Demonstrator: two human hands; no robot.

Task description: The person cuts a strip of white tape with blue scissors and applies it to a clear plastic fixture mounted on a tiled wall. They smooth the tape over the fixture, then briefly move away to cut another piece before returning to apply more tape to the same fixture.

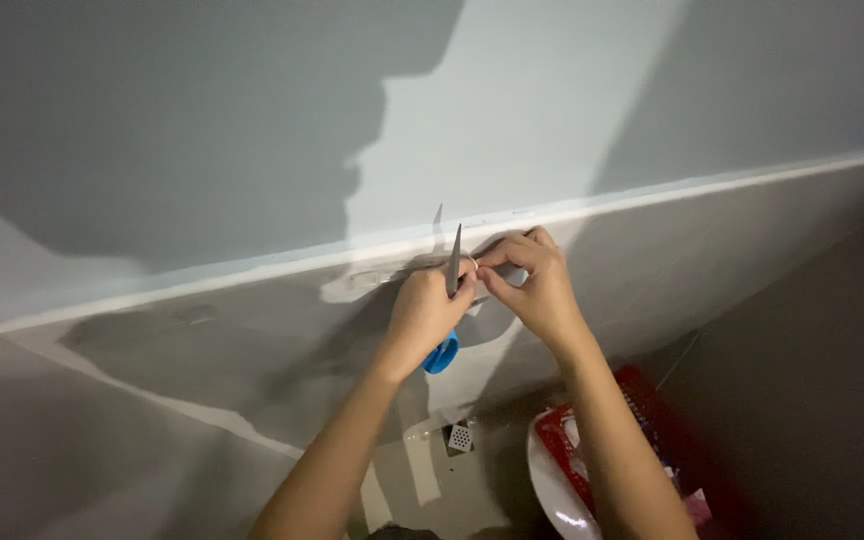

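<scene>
My left hand (422, 315) grips a putty knife (453, 262) with a blue handle, its grey blade pointing up against the wall near a white ledge (252, 265). My right hand (532, 285) is close beside it, fingers pinched on the blade's edge or a small pale bit at the blade; which one I cannot tell. Both hands sit just below the ledge, over a patch of pale filler (357, 285) on the grey lower wall.
A red basket (652, 400) and a white basin (547, 480) sit on the floor at lower right. A small square floor drain (461, 437) lies below the hands. The wall above the ledge is light, with a large shadow across it.
</scene>
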